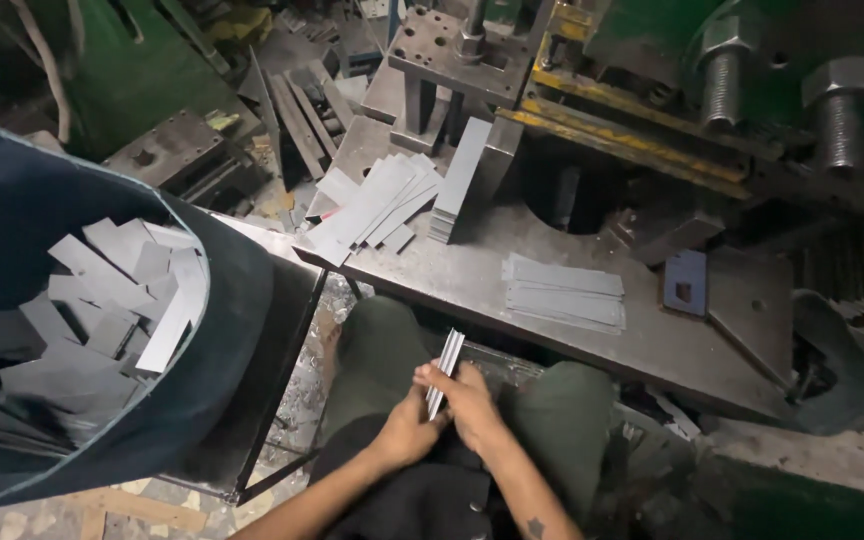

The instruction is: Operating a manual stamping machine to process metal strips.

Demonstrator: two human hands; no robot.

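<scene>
Steel offcuts fill the dark drum (222,330) at left; over the lap, the left hand (407,432) and right hand (472,402) both close on a thin sheaf of metal strips (445,372), held edge-up and below the table (472,285). Risk, as judged: bare fingers on sheared edges, so a slip could cut. A loose pinch could fan the sheaf and drop strips to the floor, short of the flat stack (564,292) to the right.

strips (445,372): pale silvery grey | bin (222,330): dark blue | surface (472,270): dull steel grey | press (652,40): green, yellow-edged rail (612,125) | trousers (377,350): olive green
</scene>
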